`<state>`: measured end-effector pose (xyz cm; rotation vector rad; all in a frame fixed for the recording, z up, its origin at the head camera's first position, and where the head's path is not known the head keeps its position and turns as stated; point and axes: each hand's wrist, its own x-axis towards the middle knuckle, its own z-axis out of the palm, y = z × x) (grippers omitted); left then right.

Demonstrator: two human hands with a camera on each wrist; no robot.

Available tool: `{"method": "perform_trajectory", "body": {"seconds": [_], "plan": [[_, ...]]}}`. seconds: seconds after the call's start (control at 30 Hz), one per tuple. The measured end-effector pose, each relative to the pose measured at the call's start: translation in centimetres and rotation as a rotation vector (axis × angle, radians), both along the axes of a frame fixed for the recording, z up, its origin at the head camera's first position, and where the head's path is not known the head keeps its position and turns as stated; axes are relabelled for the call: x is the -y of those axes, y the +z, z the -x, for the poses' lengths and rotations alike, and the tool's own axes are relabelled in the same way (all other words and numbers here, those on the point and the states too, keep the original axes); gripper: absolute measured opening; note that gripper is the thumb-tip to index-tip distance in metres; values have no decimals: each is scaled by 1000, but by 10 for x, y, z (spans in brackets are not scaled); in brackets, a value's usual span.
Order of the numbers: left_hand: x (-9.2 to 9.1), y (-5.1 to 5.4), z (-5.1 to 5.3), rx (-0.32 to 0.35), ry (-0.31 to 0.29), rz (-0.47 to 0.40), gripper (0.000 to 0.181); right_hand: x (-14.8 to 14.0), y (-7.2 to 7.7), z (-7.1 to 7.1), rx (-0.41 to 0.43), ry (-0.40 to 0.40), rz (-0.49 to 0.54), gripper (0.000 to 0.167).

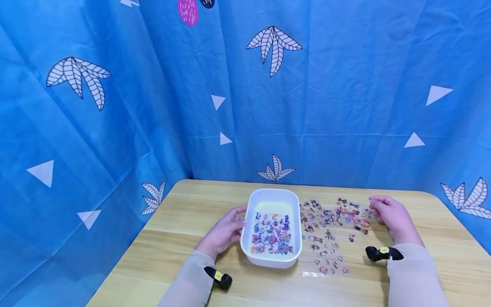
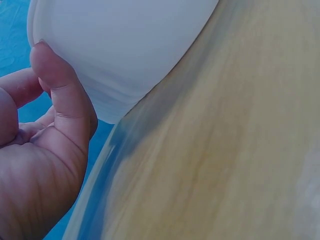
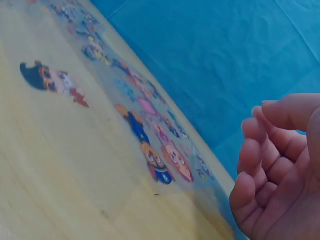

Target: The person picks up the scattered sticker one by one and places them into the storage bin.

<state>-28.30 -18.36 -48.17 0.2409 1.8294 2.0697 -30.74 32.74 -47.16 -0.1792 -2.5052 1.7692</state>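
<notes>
Because your left hand (image 1: 225, 232) grips the white tub (image 1: 271, 262) only at nine o'clock, a jolt could skid it across the printed sheets (image 1: 329, 218) at its three o'clock. Your right hand's (image 1: 393, 216) thumb meets its fingertips; whether they pinch a sheet is unclear.

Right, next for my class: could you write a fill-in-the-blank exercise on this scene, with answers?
1. The left hand touches a tray coloured ____.
2. From the person's viewpoint, clear printed sheets lie to the ____ of the tray.
3. The curtain behind the table has a ____ background.

Answers: white; right; blue.
</notes>
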Motion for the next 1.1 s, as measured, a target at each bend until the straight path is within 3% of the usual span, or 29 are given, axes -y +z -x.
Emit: {"method": "perform_trajectory", "body": {"seconds": [0.33,0.6,1.1], "plan": [[1,0,0,-4,-4,-12,55,-2,-3,-2,-2,-84,-272,51],[1,2,-1,-6,-7,-13,56,-13,-11,-1,-9,-155,-390,47],[1,3,0,1,-12,-19,56,-18,-12,3,-15,6,-561,48]]}}
